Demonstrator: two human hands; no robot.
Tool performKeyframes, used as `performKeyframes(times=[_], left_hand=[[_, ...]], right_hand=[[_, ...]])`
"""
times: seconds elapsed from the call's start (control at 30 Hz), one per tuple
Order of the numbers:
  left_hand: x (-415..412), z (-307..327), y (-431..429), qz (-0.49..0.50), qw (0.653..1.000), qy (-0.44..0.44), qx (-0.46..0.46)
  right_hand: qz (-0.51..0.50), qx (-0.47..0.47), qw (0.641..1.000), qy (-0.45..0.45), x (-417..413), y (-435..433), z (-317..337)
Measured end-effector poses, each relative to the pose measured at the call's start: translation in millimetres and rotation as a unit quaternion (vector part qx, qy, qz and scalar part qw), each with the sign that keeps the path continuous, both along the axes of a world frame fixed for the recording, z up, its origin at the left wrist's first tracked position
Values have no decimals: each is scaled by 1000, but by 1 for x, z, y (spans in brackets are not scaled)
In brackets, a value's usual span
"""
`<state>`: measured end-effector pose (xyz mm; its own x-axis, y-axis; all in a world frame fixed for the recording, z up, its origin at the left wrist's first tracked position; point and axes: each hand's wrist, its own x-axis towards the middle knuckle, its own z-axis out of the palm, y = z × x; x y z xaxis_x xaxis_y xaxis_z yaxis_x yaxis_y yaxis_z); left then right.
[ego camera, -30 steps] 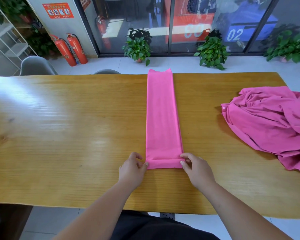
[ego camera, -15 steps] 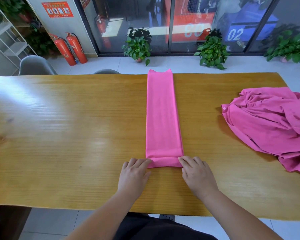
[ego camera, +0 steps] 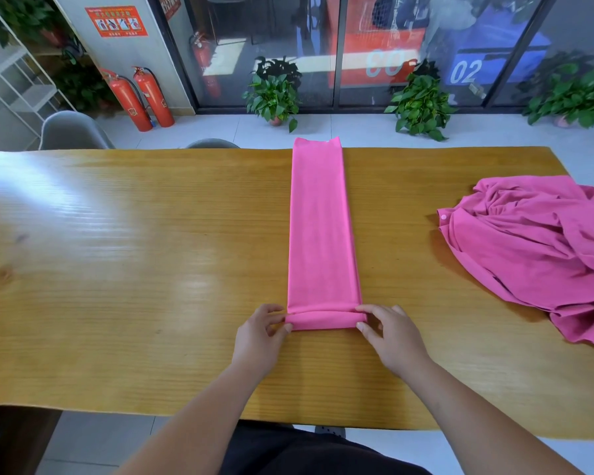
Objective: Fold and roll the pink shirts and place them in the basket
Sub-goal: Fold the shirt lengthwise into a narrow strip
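Observation:
A pink shirt (ego camera: 319, 228) lies folded into a long narrow strip down the middle of the wooden table (ego camera: 134, 269), its far end hanging past the back edge. The near end is turned up into a small roll. My left hand (ego camera: 259, 335) pinches the roll's left end between thumb and fingers. My right hand (ego camera: 390, 332) pinches the right end the same way. A second pink shirt (ego camera: 535, 245) lies crumpled at the table's right side. No basket is in view.
Two grey chairs (ego camera: 71, 132) stand behind the table's far edge. On the floor beyond are two red fire extinguishers (ego camera: 141, 97) and potted plants (ego camera: 275, 94) against a glass wall. A white shelf (ego camera: 11, 80) stands at far left.
My hands went from lying flat on the near end to pinching its two sides. The near end has been turned over once more, so the roll is slightly thicker and farther up the strip.

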<state>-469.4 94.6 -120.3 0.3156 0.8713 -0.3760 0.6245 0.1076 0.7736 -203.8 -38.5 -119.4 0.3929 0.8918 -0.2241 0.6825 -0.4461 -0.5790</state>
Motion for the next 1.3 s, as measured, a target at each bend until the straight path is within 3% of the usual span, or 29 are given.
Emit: performKeyframes(times=[0.2, 0.37, 0.43, 0.53, 0.57, 0.67, 1.0, 1.13, 1.3], left_hand=[[-5, -3, 0, 38, 998, -19, -37], [12, 5, 8, 14, 991, 91, 98], [16, 5, 11, -62, 962, 148, 221], [14, -2, 12, -217, 868, 194, 403], [13, -5, 10, -238, 851, 198, 425], [6, -8, 2, -230, 844, 191, 445], [13, 7, 5, -173, 935, 185, 248], [12, 13, 14, -106, 982, 99, 120], [5, 9, 22, -69, 996, 44, 33]], right_hand=[[-67, 19, 995, 74, -2, 0, 1], [-64, 22, 998, -16, -7, 11, 4], [-33, 56, 993, -98, -9, 15, 2], [57, 113, 962, -242, -9, 14, -7], [86, 127, 947, -281, -9, 11, -11], [124, 151, 921, -337, -9, 2, -20], [112, 54, 952, -280, -2, 11, -13], [78, 10, 984, -160, 2, 21, -5], [41, -19, 999, -30, 11, 18, 0]])
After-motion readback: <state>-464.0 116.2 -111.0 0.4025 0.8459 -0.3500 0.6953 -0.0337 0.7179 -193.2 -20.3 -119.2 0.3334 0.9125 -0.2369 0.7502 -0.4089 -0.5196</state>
